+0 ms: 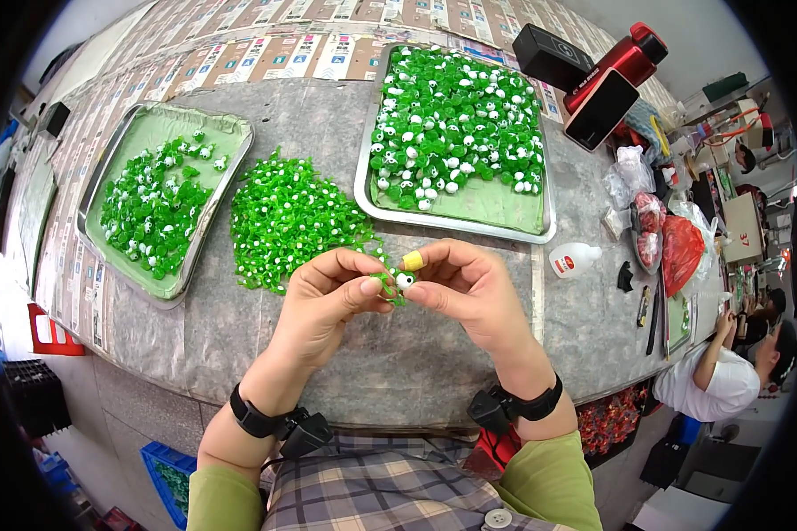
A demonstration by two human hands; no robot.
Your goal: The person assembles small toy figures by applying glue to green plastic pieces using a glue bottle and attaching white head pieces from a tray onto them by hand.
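Close together over the table's near middle, my two hands work on one small piece. My left hand (338, 288) pinches a small green plastic part (386, 280) between thumb and fingers. In my right hand (460, 288), thumb and index finger close on a small white round head with black spots (405, 280), which touches the green part. A yellow finger cover (413, 260) sits on the right index fingertip. Just beyond my hands lies a loose heap of small green parts with white bits (292, 217).
Left of the heap, a metal tray (243, 146) holds green-and-white pieces; a fuller metal tray (469, 226) stands at the back. To the right are a white bottle (574, 259), a phone (600, 108), a red flask (624, 62) and plastic bags (682, 252). Another person (713, 372) sits far right.
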